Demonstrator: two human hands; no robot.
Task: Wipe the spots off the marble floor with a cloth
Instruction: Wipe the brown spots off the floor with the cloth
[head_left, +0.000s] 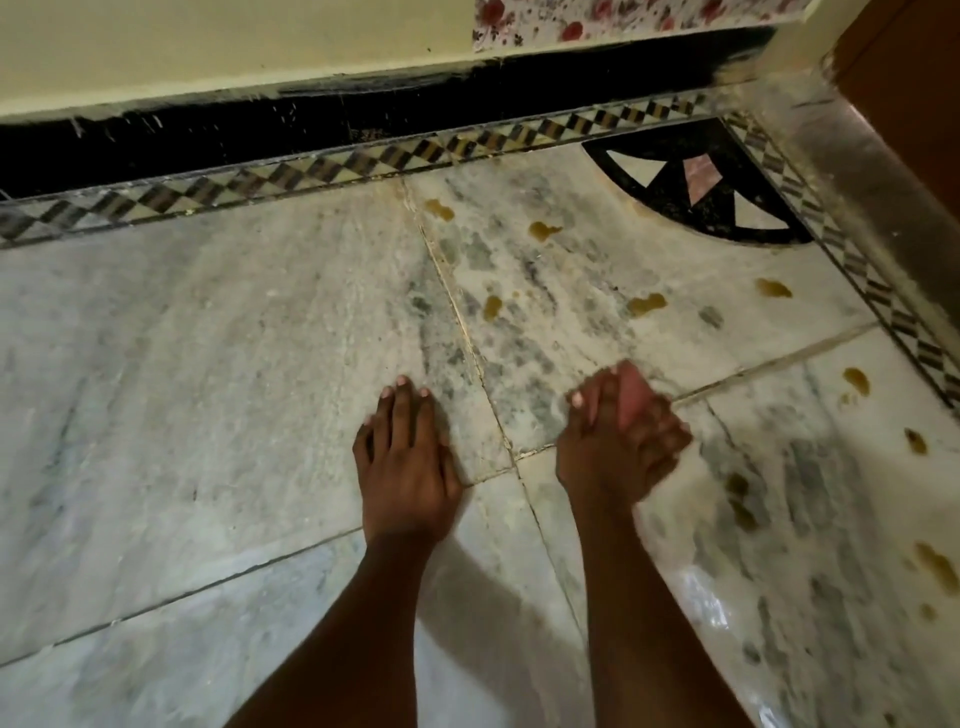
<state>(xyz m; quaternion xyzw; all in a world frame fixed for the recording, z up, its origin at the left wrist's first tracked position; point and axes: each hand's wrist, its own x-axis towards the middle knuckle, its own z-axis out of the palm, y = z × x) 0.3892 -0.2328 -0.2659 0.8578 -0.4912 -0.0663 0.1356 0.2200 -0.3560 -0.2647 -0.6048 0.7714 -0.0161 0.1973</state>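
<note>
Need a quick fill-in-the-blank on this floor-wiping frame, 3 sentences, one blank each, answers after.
1. The left hand rests flat on the marble floor and holds ____.
2. The brownish spots lie on the person's ____ side of the floor.
3. The right hand is closed around something ____ in colour, too blurred to identify.

Answers: nothing; right; pink

Glossy veined marble floor; matt painted wall; wooden door.
</note>
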